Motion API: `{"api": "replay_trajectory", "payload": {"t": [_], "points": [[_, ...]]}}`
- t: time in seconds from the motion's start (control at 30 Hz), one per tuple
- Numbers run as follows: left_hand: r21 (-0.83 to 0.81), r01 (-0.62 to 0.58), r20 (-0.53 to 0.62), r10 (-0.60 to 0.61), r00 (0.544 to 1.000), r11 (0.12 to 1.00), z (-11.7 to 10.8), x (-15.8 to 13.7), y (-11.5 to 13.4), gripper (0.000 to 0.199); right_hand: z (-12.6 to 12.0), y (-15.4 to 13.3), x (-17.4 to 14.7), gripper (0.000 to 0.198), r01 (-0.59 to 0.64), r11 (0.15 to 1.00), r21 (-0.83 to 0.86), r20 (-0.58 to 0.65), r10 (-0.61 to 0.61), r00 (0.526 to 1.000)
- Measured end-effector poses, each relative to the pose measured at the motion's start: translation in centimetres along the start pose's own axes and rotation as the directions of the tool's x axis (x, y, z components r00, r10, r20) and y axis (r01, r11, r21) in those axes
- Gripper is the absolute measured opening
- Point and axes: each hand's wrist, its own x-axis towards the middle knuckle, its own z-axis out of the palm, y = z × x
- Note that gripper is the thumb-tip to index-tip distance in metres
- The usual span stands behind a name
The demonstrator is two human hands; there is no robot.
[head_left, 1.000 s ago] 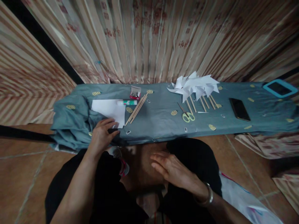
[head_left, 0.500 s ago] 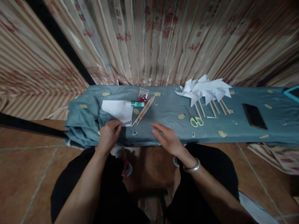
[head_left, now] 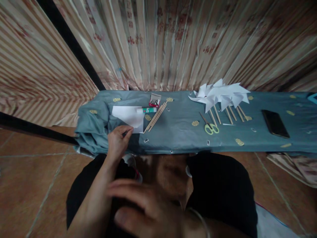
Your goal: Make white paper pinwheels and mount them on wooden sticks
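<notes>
In the head view, the left hand pinches the paper's near edge between its fingers on the counter; glue overlaps its far right corner. The blurred right hand, thumb and fingers spread, hovers above the legs.

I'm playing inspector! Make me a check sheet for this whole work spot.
Surface: grey-green patterned cloth, bunched at its left end.
Work things: white paper, green-white tube partly over it, wooden sticks, open red box, scissors, paper pinwheels.
Clutter: dark phone, thin white scrap.
Hands: left hand at the paper's near edge, grip unclear; right hand blurred, away from the cloth.
Cables: nothing seen.
Surroundings: striped curtains, tiled floor.
</notes>
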Motion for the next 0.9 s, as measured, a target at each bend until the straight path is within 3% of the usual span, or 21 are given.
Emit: {"api": "replay_trajectory", "payload": {"t": [0.07, 0.17, 0.27, 0.37, 0.47, 0.57, 0.67, 0.73, 0.8, 0.87, 0.9], "points": [[-0.052, 0.002, -0.060, -0.005, 0.998, 0.999, -0.5, 0.2, 0.6, 0.018, -2.3, 1.1, 0.4, 0.032, -0.010, 0.991, 0.133, -0.054, 0.017, 0.998], [-0.176, 0.060, -0.194, -0.095, 0.976, 0.983, -1.3, 0.8, 1.5, 0.016, -5.6, 2.6, 0.7, 0.028, -0.036, 0.993, 0.114, -0.194, 0.058, 0.979], [-0.344, 0.139, -0.331, -0.258, 0.908, 0.929, -2.6, 1.5, 2.2, 0.016, -7.9, 3.8, 0.6, 0.025, -0.060, 0.991, 0.116, -0.296, 0.092, 0.951], [-0.534, 0.045, -0.418, -0.310, 0.854, 0.844, -3.9, 1.9, 3.5, 0.015, -9.5, 4.5, 0.4, 0.024, -0.072, 0.990, 0.118, -0.375, 0.111, 0.920], [-0.541, -0.091, -0.477, -0.215, 0.852, 0.836, -4.4, 2.0, 5.8, 0.010, -10.6, 4.6, 0.5, 0.024, -0.055, 0.997, 0.053, -0.482, 0.074, 0.873], [-0.465, -0.170, -0.452, -0.068, 0.889, 0.869, -3.5, 2.1, 8.5, 0.007, -11.7, 3.9, 0.8, 0.029, 0.006, 0.986, -0.169, -0.598, -0.107, 0.795], [-0.341, -0.311, -0.363, 0.180, 0.914, 0.887, -2.1, 3.2, 11.3, 0.005, -13.1, 2.8, 1.1, 0.040, 0.023, 0.869, -0.494, -0.609, -0.364, 0.705], [-0.233, -0.341, -0.268, 0.277, 0.923, 0.911, -1.2, 4.5, 12.7, 0.009, -14.1, 1.8, 1.3, 0.049, -0.018, 0.772, -0.636, -0.578, -0.460, 0.674], [-0.144, -0.348, -0.206, 0.316, 0.926, 0.926, 0.1, 5.7, 13.4, 0.012, -14.5, 0.9, 1.7, 0.052, -0.052, 0.737, -0.674, -0.591, -0.496, 0.637], [-0.132, -0.423, -0.182, 0.398, 0.899, 0.896, 2.0, 6.3, 13.5, 0.011, -13.6, 0.0, 2.1, 0.049, -0.040, 0.781, -0.624, -0.637, -0.478, 0.604], [-0.141, -0.444, -0.142, 0.426, 0.894, 0.885, 3.2, 6.2, 13.2, 0.012, -12.6, -0.4, 2.2, 0.047, -0.034, 0.822, -0.568, -0.648, -0.422, 0.634]]}}
